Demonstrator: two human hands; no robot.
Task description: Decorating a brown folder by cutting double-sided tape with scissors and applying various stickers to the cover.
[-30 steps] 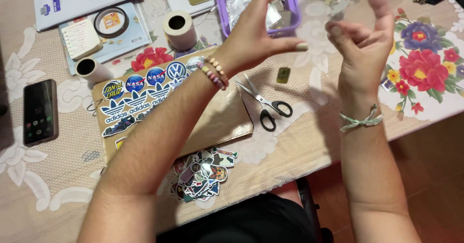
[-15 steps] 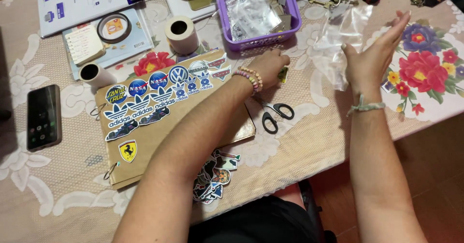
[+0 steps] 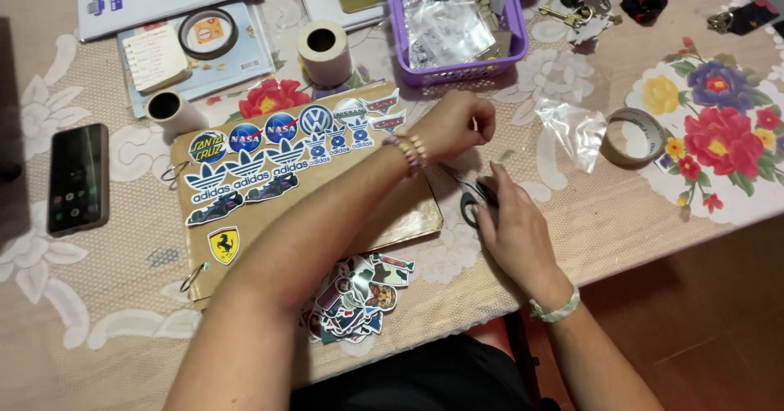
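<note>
My left hand [image 3: 459, 123] hovers with curled fingers over the far right corner of a brown ring-bound cardboard cover [image 3: 408, 215] that carries several logo and car stickers [image 3: 269, 162]. What my left hand holds, if anything, is hidden. My right hand [image 3: 514, 227] lies on the black-handled scissors [image 3: 472, 201] just right of the cover, fingers around the handles. A small pale scrap [image 3: 506, 156] lies beyond my right thumb. A crumpled clear plastic bag [image 3: 576, 129] rests on the lace tablecloth to the right.
A purple basket [image 3: 516, 39] of sticker packets stands at the back, keys [image 3: 576, 6] right of it. A brown tape roll [image 3: 637, 137], two paper rolls [image 3: 325, 51], a phone [image 3: 77, 178] and a loose sticker pile [image 3: 359, 297] at the front edge surround the cover.
Both hands came down from mid-air. The clear bag left my right hand and lies on the table; that hand now rests on the scissors. My left hand has curled near the cover's corner.
</note>
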